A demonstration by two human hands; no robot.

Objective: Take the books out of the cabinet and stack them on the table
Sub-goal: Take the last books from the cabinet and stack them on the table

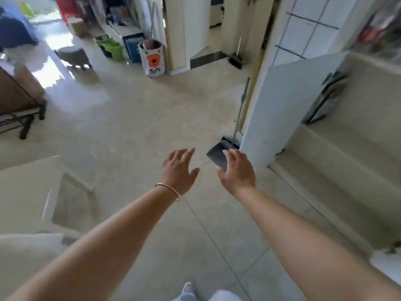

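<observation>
Both my arms reach out over the tiled floor. My left hand [179, 169], with a thin bracelet on the wrist, is open with fingers spread and holds nothing. My right hand [237, 170] is also open and empty. To the right stands the white cabinet [338, 161] with its door [288, 109] swung open toward me. Dark books [329, 96] lean on a shelf inside it, blurred. My right hand is left of and below the door's edge, apart from it. A pale table corner [26, 192] shows at the lower left.
A dark dustpan [217, 157] with a long handle leans by the cabinet door. A white bag marked TOYS [153, 58], green bins [109, 47] and a blue box stand at the far wall. A brown bench [19, 96] is at the left. My feet show at the bottom.
</observation>
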